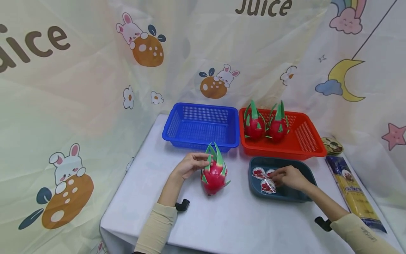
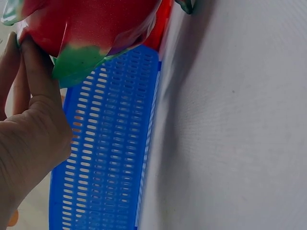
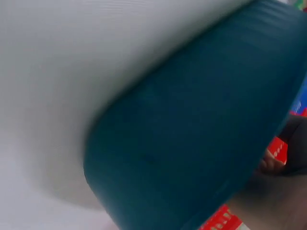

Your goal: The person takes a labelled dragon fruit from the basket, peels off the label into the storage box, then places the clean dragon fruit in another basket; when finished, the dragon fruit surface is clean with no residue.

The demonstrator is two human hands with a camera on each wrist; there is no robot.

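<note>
My left hand [image 1: 193, 164] grips a red dragon fruit with green leaves [image 1: 214, 179] by its upper left side, just in front of the blue basket. In the left wrist view the thumb and fingers meet the edge of the fruit [image 2: 96, 24]. My right hand [image 1: 290, 177] reaches into a dark teal tray [image 1: 298, 164]. Its bent fingertips are right at a round sticker with a red fruit print [image 1: 270, 173]; whether they pinch it I cannot tell. Two more such stickers [image 1: 268, 186] lie close by in the tray. From the right wrist, the tray's side [image 3: 192, 115] hides most of that hand.
Behind the left hand stands a blue perforated basket [image 1: 203, 144] with nothing in it. To its right, a red basket [image 1: 282, 152] holds two more dragon fruits [image 1: 254, 127]. A yellow and blue packet [image 1: 353, 190] and a round labelled item [image 1: 332, 145] lie along the table's right side.
</note>
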